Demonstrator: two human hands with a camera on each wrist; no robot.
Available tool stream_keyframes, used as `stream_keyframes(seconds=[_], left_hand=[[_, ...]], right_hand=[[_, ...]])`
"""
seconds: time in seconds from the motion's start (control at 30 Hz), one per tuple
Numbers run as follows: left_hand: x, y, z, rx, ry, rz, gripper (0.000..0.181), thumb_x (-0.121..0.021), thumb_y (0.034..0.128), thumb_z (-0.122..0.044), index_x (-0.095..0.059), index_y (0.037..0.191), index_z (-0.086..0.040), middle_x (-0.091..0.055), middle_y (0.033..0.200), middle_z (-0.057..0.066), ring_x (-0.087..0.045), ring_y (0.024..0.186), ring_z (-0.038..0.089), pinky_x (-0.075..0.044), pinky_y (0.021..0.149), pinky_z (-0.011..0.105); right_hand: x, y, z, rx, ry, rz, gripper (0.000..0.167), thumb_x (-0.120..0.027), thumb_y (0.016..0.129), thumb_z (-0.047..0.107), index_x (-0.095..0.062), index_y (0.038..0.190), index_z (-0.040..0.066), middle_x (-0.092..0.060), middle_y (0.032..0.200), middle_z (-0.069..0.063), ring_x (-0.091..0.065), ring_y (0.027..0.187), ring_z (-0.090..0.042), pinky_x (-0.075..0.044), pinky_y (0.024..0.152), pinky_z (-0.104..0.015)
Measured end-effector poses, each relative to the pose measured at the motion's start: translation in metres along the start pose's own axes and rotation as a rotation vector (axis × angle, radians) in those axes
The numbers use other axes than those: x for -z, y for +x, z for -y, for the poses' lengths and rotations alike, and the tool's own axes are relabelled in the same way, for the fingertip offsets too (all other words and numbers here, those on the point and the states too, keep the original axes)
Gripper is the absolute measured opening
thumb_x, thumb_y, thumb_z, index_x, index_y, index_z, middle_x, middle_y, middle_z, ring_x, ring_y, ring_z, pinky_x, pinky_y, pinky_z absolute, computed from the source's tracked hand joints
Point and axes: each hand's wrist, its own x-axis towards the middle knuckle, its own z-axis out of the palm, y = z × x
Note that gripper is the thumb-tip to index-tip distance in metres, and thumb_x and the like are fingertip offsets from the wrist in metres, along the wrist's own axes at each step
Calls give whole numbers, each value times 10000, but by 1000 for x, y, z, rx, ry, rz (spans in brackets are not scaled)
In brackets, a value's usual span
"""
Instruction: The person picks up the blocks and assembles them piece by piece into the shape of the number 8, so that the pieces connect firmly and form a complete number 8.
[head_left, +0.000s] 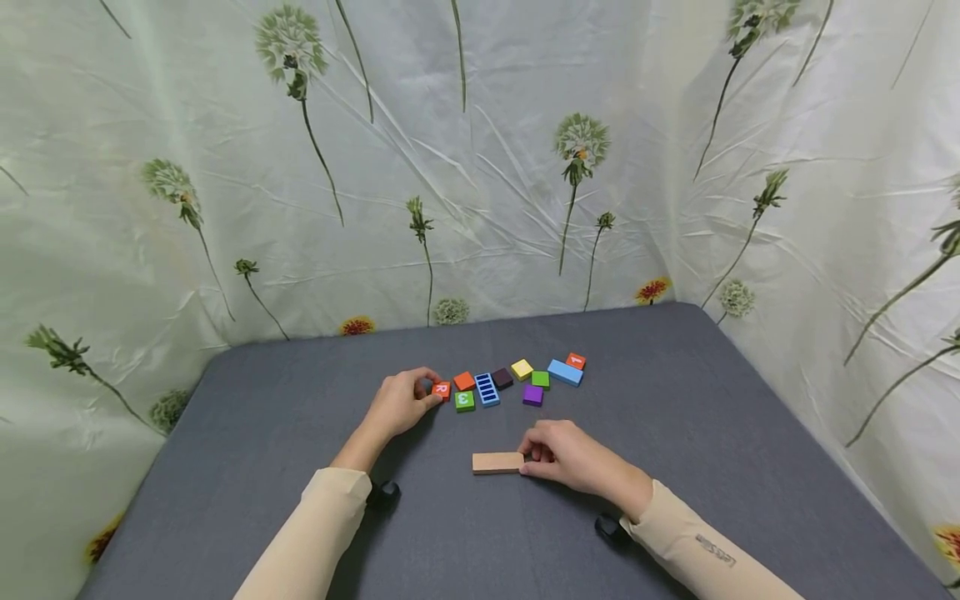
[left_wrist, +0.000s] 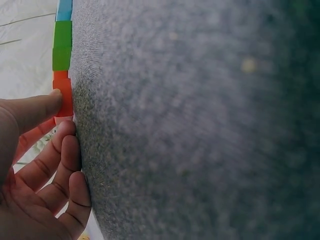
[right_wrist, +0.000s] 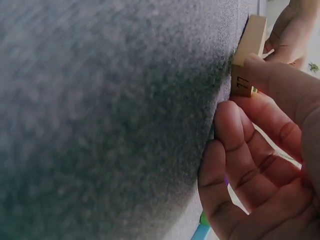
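Note:
My left hand (head_left: pixel 401 402) pinches a small red block marked R (head_left: pixel 442 390) at the left end of a cluster of coloured blocks. In the left wrist view the thumb lies on the red block's face (left_wrist: pixel 64 97), and the other fingers touch the cloth. Closer to me, my right hand (head_left: pixel 566 454) holds the right end of a plain wooden block (head_left: pixel 497 463) lying flat on the table. A number, seemingly 77, shows on that wooden block's end (right_wrist: pixel 242 82) in the right wrist view.
Right of the red block lie an orange block (head_left: pixel 464 381), a lettered green one (head_left: pixel 465 401), a blue one with dark panels (head_left: pixel 487 390), a dark block (head_left: pixel 502 378), a yellow (head_left: pixel 522 369), a purple (head_left: pixel 533 395) and a long blue block (head_left: pixel 565 372). Floral cloth (head_left: pixel 495 208) hangs behind.

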Motion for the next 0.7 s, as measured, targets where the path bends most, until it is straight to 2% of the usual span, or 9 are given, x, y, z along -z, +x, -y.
stream_keyframes(seconds=[0.27,0.7], left_hand=[[-1,-4,2,-20,16,-15,295,-811,978,-255,-741,1242,-146,-600,764,16,-491,638,173,-367,611,319],[-2,-11,3,-14,27,-23,294,-815,975,-269,-738,1229,-142,-592,746,10,-487,627,165,-364,602,315]], right_hand=[[4,-8,2,5,0,44,110,-826,958,175,-777,1039,119,-655,903,40,-550,775,36,-513,706,-190],[3,-15,1,9,3,25,113,-828,960,195,-787,1045,134,-647,923,54,-571,806,-3,-511,723,-194]])
